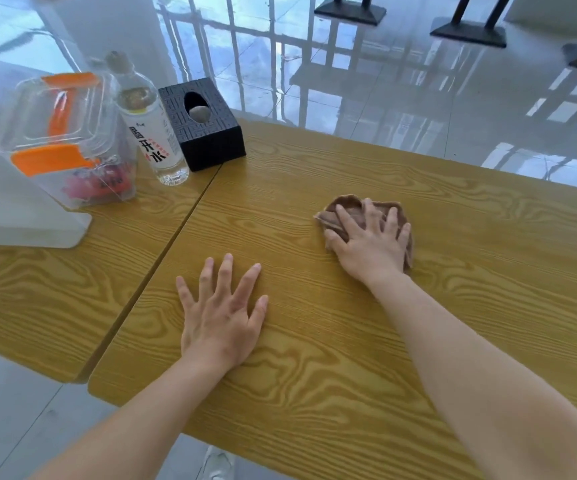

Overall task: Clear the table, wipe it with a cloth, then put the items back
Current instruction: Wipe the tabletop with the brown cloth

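1. The fingers (344, 220) of the right hand (372, 244) are lying straight and spread, pressing flat on a brown cloth (349, 207); they are not curling round it.
2. The cloth is lying bunched on the wood-grain table (349, 341), toward its far right part. The hand is covering most of it, so only its far and side edges are showing.
3. The left hand (223, 317) is resting palm-down on the bare tabletop, fingers (226, 271) splayed and relaxed, holding nothing. It is well apart from the cloth and near the seam with a neighbouring table (38, 299).
4. A clear water bottle (152, 133) is standing upright on that neighbouring table. Its white label is showing large black Chinese characters, the lower two reading 开水; the small red print beside them is too small to read.
5. A black tissue box (207, 133) with a patterned surface is sitting just beside the bottle, at the far end of the seam. Something grey is showing in its oval opening, but it is hard to make out.
6. A clear container (65, 133) with orange clips is standing left of the bottle; pink and red contents are blurring behind its wall.
7. A white object (13, 209) is overlapping the container's front, and the left edge is cutting it off.
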Motion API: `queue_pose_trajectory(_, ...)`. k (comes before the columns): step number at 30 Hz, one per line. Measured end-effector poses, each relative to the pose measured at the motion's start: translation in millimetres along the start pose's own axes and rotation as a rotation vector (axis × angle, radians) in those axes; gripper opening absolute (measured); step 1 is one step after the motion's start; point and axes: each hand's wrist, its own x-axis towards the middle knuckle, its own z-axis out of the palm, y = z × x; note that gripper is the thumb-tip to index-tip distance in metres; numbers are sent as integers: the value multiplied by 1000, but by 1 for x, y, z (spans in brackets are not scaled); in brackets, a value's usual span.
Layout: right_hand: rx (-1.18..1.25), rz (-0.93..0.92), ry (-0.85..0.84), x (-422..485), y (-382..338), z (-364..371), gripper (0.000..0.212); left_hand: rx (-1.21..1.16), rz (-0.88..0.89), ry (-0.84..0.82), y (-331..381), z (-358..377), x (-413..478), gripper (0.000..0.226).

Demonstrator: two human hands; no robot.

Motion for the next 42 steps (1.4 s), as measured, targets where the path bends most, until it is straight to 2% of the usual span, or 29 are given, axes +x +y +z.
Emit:
queue_pose_trajectory(3,-100,-383,28,-42,-34,18,62,18,103,41,-21,-14,20,57)
queue_pose_trajectory(5,-115,-518,18,-53,-26,18,62,30,158,21,-49,-24,42,62)
queue_pose_trajectory(6,-119,-499,11,-41,-21,14,61,34,172,-1,-64,-26,50,66)
queue_pose_trajectory(8,-117,-334,17,1,-22,5,60,29,208,-52,-82,-25,57,71)
queue_pose_trajectory(11,-53,-35,53,64,-56,0,61,8,230,-45,-86,-23,54,69)
queue_pose_trajectory(13,9,49,42,91,-86,0,61,11,238,-34,-85,-22,54,68)
queue_pose_trajectory(15,20,7,3,98,-113,-2,62,4,245,-15,-87,-21,55,68)
queue_pose_trajectory(18,-45,-229,3,57,-129,3,60,-33,256,1,-89,-17,56,66)
queue_pose_trajectory(20,-78,-414,-6,-4,-114,17,57,-32,265,8,-90,-15,55,64)
queue_pose_trajectory(22,-140,-470,-32,-49,-72,19,56,-39,267,14,-91,-14,56,63)
queue_pose_trajectory(24,-141,-288,-22,-49,-13,9,59,-57,275,23,-92,-12,56,62)
queue_pose_trajectory(27,-50,209,1,-21,42,-7,65,-46,273,25,-90,-11,57,63)
queue_pose_trajectory(28,-26,302,4,-11,42,-9,68,-39,271,23,-90,-11,57,63)
queue_pose_trajectory(30,-10,344,8,5,18,-6,69,-32,272,24,-89,-11,56,64)
queue_pose_trajectory(32,-37,217,9,12,-31,1,67,-37,266,34,-89,-11,55,64)
queue_pose_trajectory(35,-73,-157,9,-9,-110,17,64,-50,265,51,-90,-10,54,65)
queue_pose_trajectory(38,-100,-503,3,-51,-110,31,58,-83,272,82,-92,-7,54,63)
queue_pose_trajectory(40,-114,-488,46,-63,-53,27,55,-76,271,86,-92,-8,54,62)
queue_pose_trajectory(42,-140,-265,55,-63,13,19,58,-63,264,93,-90,-8,54,61)
